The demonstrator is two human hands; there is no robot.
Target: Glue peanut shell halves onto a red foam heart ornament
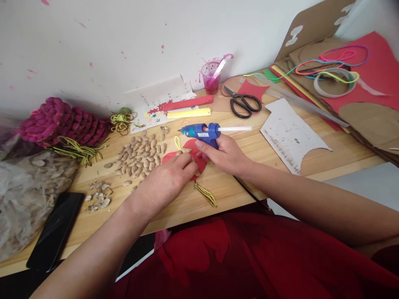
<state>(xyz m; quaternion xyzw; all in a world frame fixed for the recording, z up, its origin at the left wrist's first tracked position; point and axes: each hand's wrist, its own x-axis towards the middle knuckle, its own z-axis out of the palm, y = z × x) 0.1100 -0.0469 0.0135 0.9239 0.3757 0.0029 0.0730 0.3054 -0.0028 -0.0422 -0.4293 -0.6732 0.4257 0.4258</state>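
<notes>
My right hand [229, 155] is wrapped round the handle of a blue hot glue gun [199, 131], its nozzle pointing left and a clear glue stick [240, 128] jutting from the back. Below the nozzle lies a red paper cutout [201, 164] with a yellow loop [177, 143] at its top and a yellow-green tassel [206, 194] at its bottom. My left hand [177, 172] rests over the cutout, fingers curled and closed on a peanut [186, 150] at its upper part. The hand hides much of the cutout. Beside it, to the left, spreads a pile of peanuts [140, 155].
Broken shells [99, 195], a black phone [56, 230] and a plastic bag of peanuts [34, 199] are at left, near magenta peanut-shell pieces [62, 122]. Behind are black scissors [243, 103] and a cup of pink paint [211, 79]. Cardboard [364, 120] and white card [291, 135] lie right.
</notes>
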